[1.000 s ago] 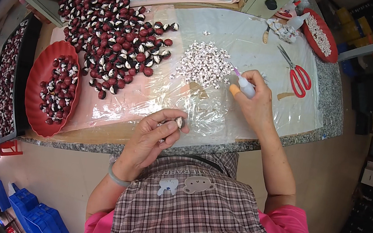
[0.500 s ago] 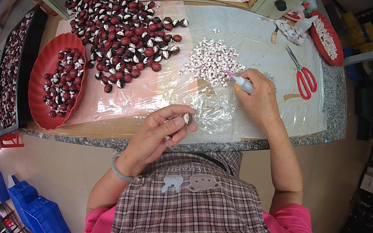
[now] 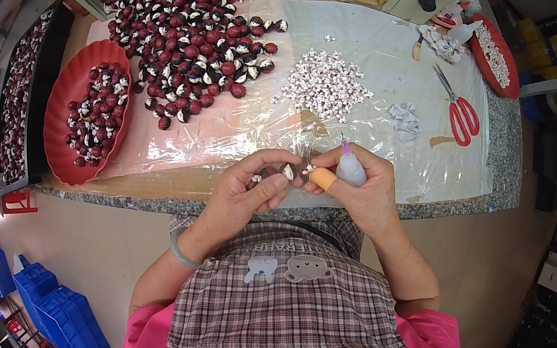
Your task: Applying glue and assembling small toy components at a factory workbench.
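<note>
Over the table's front edge, my left hand pinches a small half-white, half-dark ball between thumb and fingertips. Close beside it, my right hand holds a squeeze bottle with a purple nozzle, tip upward. An orange finger cover wraps one digit of that hand. At its fingertips is a tiny white piece with dark marks, held near the ball. Beyond both hands lies a heap of similar white pieces. A large pile of red, black and white balls spreads to the left.
A red scalloped dish with balls stands at left, beside a black tray. Red-handled scissors, a crumpled cloth and a red dish of white pieces lie right. Blue crates sit on the floor.
My right hand has come back from the white heap toward my left hand, now with a tiny white piece at its fingertips. The bottle's nozzle has swung upward.
</note>
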Demonstrator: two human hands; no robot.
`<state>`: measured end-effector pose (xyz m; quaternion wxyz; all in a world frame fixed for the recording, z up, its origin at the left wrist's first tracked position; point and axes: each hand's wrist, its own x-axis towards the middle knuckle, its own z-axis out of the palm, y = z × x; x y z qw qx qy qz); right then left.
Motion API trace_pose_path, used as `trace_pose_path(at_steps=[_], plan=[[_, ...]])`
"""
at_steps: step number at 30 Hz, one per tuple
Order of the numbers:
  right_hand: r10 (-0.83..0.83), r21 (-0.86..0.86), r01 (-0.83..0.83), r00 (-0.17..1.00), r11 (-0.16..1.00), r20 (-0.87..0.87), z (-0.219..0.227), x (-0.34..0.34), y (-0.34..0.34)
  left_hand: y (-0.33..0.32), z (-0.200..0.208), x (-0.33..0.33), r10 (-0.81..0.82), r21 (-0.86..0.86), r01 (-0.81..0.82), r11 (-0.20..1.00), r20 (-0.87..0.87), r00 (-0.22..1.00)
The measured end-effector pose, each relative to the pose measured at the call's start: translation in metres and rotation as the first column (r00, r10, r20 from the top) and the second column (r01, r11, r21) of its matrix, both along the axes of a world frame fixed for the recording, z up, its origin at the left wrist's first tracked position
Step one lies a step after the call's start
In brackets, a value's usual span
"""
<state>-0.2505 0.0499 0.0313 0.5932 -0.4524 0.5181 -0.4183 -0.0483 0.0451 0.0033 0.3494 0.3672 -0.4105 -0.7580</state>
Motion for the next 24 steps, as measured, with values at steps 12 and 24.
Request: trace_pose_path(at_steps=[12, 24], plan=[[-0.074, -0.197, 0.01, 0.946, 0.98, -0.317, -0.011, 0.011, 0.009, 0.006, -0.001, -0.003, 0.048, -0.177, -0.014, 0.984, 0.191, 0.98], [-0.112, -0.274, 0.038, 0.959, 0.961, -0.261, -0.02, 0.02, 0.018, 0.005, 0.003, -0.007, 0.253, -0.644, 0.09, 0.76, 0.42, 0.871]])
